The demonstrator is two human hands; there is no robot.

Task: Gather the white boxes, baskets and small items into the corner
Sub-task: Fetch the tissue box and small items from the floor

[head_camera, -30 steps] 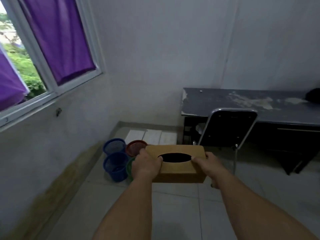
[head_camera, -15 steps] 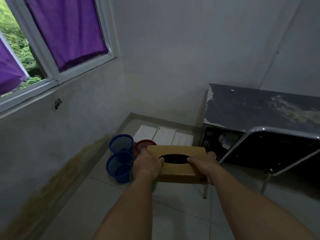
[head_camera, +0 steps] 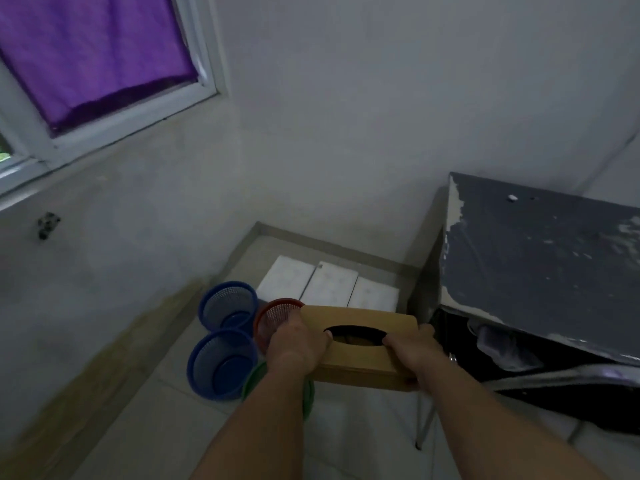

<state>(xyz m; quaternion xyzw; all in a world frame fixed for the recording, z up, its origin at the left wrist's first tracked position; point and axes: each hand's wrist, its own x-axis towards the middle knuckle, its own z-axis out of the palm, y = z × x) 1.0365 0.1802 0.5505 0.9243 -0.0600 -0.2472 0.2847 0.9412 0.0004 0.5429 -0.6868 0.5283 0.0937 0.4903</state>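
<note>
1. Left hand (head_camera: 298,342): curled over the left end of a wooden tissue box (head_camera: 360,348), thumb on the top face beside the oval slot, the other fingers wrapped around the end and hidden from view.
2. Right hand (head_camera: 412,351): closed in the same way on the right end of the box, thumb on top at the slot's other tip; the box is thus gripped between both hands and carried above the floor (head_camera: 166,420), its top face tilted toward the camera.
3. Tissue box: plain light wood with a dark oval opening; no label or writing can be read on it.
4. Baskets: a red mesh basket (head_camera: 277,318) is seen just behind the left hand, a green basket (head_camera: 254,382) is partly hidden under the left forearm, and two blue mesh baskets (head_camera: 228,306) (head_camera: 221,365) stand just to the left, all clustered together on the floor.
5. White boxes (head_camera: 329,285): three flat boxes are laid side by side, touching, on the floor in the corner beyond the tissue box; faint marks on their lids are too blurred to read.
6. Surroundings: a dark surface (head_camera: 540,258) with peeling edges stands to the right; a window with a purple curtain (head_camera: 86,50) is set in the left wall.
</note>
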